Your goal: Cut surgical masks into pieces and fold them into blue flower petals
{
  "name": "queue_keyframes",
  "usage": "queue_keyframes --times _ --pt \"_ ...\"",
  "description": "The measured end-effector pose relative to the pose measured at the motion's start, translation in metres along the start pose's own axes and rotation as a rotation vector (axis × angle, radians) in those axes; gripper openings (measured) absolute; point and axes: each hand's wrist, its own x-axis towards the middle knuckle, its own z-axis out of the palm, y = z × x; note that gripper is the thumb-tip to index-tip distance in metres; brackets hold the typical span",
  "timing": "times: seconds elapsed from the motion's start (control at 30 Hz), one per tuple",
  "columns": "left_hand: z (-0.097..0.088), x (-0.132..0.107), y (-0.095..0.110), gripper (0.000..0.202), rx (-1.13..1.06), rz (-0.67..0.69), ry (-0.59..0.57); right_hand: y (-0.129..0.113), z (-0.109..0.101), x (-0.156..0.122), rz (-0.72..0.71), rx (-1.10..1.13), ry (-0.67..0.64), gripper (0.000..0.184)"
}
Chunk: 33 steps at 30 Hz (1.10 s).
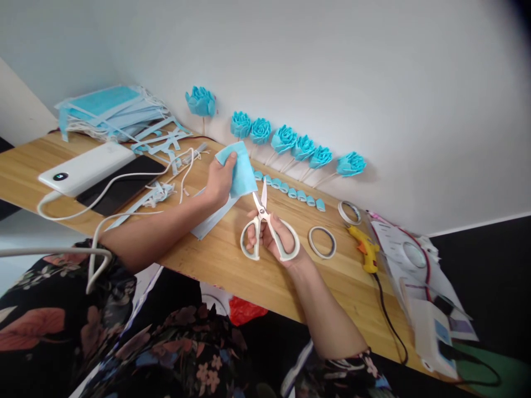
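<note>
My left hand [220,178] grips a folded piece of light blue mask fabric [243,172] above the wooden table [232,265]. My right hand [277,239] holds white-handled scissors [265,226], blades pointing up and nearly closed, tips just right of the fabric's lower edge. Another pale blue strip [213,220] lies flat on the table under my left wrist.
Blue fabric roses [296,145] lean on the wall, with a row of small rolled petals [290,192] below. Stacked masks [112,110], cut scraps, a white power bank [87,166] and cable sit left. Tape rolls [322,242], a yellow glue gun [365,249] and papers lie right.
</note>
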Motion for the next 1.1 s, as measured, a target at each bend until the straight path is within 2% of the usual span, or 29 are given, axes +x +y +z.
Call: queue_keyframes --times 0.2,0.4,0.63,0.77,0.9,1.1 --pt "0.007 -0.012 0.003 0.023 0.003 -0.021 -0.028 0.001 -0.001 0.001 0.001 0.010 -0.007 0.054" --pt "0.008 -0.014 0.005 0.020 0.005 -0.030 -0.035 0.003 -0.004 0.002 -0.005 0.001 -0.019 0.056" --pt "0.006 -0.014 0.002 0.020 0.002 -0.008 -0.060 0.000 0.004 -0.001 -0.020 0.023 -0.010 0.044" --pt "0.006 -0.016 -0.001 0.021 -0.003 -0.024 -0.091 0.002 0.006 0.000 -0.033 0.027 -0.014 0.052" --pt "0.006 -0.016 -0.006 0.015 -0.023 0.011 -0.130 0.004 0.004 0.002 -0.032 0.041 -0.012 0.057" --pt "0.003 -0.014 -0.009 0.018 0.073 0.121 -0.084 0.005 0.008 0.003 -0.036 0.055 0.027 0.057"
